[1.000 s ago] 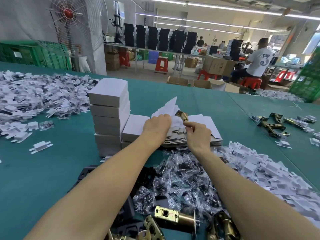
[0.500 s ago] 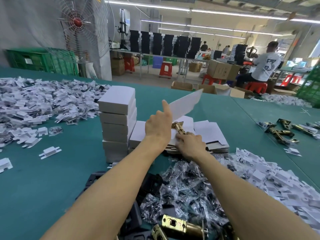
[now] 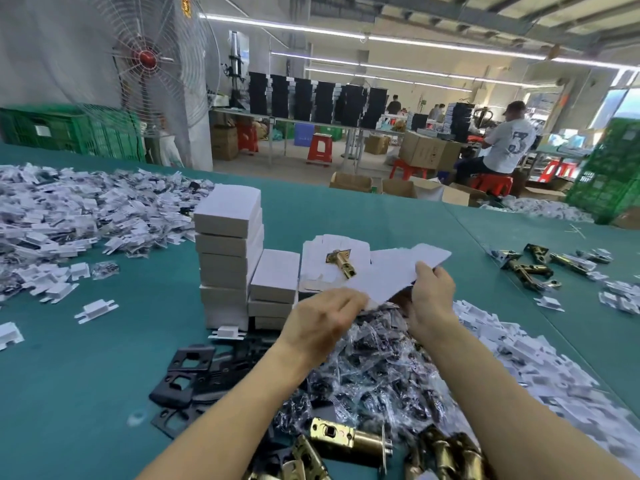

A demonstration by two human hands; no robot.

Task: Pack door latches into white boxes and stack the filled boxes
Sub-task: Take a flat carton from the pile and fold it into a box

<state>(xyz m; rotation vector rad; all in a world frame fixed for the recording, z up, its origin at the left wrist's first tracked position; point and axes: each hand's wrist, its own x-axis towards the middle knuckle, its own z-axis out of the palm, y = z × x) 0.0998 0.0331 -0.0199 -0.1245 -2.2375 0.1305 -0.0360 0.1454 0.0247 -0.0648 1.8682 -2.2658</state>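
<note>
One wide-angle camera, worn on the person's head, looks forward and down across the green bench [image 3: 86, 393] from its near side. It sits close above the forearms. The left hand [image 3: 322, 320] and right hand [image 3: 433, 299] fall mid-frame, with the workshop hall beyond.

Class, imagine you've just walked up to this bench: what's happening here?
A person is packing door latches. The left hand and right hand hold one flat box above the pile of unfolded ones, where a brass latch lies loose, not yet boxed. Closed white boxes stand stacked on the green table, left of the pile.
</note>
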